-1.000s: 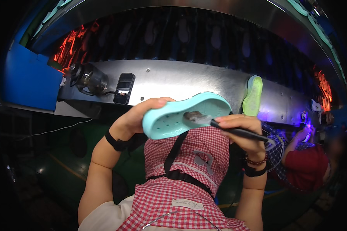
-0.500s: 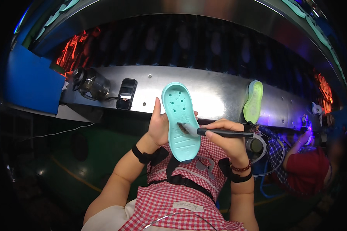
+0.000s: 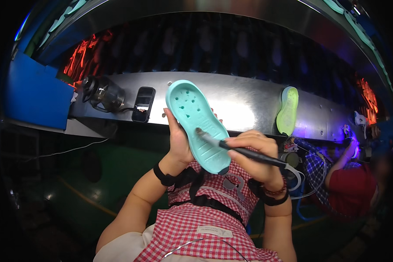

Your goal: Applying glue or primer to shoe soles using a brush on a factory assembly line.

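Two hands work at one turquoise clog sole (image 3: pixel 198 124), raised upright above a red checked apron (image 3: pixel 214 205). Left hand (image 3: pixel 179 139) clasps its edge from behind; right hand (image 3: pixel 253 155) pinches a black pen-like tool (image 3: pixel 244 153), tip touching the sole. Behind, a yellow-green sole (image 3: pixel 288 110) leans on the steel tabletop (image 3: pixel 244 102).

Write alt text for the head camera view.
A left hand holds a turquoise clog sole-up while the right hand presses a black pen-like tool against it. Behind, a yellow-green clog leans on a metal ledge.
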{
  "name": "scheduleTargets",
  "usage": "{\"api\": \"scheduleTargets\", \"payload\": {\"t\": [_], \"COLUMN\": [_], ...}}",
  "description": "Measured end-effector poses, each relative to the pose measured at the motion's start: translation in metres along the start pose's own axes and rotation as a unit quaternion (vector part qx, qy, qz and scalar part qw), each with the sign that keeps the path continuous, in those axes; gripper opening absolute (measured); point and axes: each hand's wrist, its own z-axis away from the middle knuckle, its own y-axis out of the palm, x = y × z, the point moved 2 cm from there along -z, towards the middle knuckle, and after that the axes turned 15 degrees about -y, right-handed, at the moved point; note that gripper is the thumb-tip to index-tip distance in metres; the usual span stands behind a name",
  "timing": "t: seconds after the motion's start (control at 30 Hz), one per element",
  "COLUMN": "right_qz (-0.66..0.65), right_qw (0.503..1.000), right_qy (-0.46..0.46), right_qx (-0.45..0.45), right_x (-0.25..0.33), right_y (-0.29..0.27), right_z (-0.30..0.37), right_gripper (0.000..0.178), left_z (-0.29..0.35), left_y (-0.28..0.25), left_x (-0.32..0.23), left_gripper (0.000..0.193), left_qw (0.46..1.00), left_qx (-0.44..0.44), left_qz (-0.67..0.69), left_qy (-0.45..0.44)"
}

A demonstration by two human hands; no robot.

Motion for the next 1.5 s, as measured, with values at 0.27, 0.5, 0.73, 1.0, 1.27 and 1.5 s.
{"api": "scheduleTargets", "payload": {"t": [0.27, 0.5, 0.73, 1.0, 1.27, 1.5], "right_qz": [-0.111, -0.329, -0.504, -0.261, -0.157, -0.221], "right_qw": [0.991, 0.943, 0.83, 0.952, 0.985, 0.971], "right_qy": [0.071, 0.049, 0.146, 0.119, 0.065, 0.085], "right_qx": [-0.006, -0.028, -0.189, -0.104, 0.032, 0.046], "right_x": [-0.002, -0.018, -0.022, -0.004, -0.003, 0.0], "right_y": [-0.007, -0.003, 0.024, 0.012, -0.009, -0.003], "right_z": [0.012, 0.019, 0.029, 0.014, -0.007, -0.005], "right_gripper": [0.025, 0.02, 0.016, 0.02, 0.019, 0.018], "left_z": [0.006, 0.009, 0.031, 0.024, 0.017, 0.014], "left_y": [0.012, 0.025, 0.049, 0.034, 0.033, 0.036], "left_x": [-0.023, -0.029, 0.007, -0.003, -0.018, -0.03], "left_gripper": [0.085, 0.088, 0.068, 0.064, 0.055, 0.053], "left_qw": [0.996, 0.988, 0.997, 0.997, 0.992, 0.986], "left_qx": [0.0, 0.117, 0.071, 0.065, 0.049, 0.067], "left_qz": [-0.043, -0.063, 0.001, -0.03, -0.11, -0.152], "left_qy": [0.077, 0.073, 0.037, 0.015, 0.037, 0.027]}}
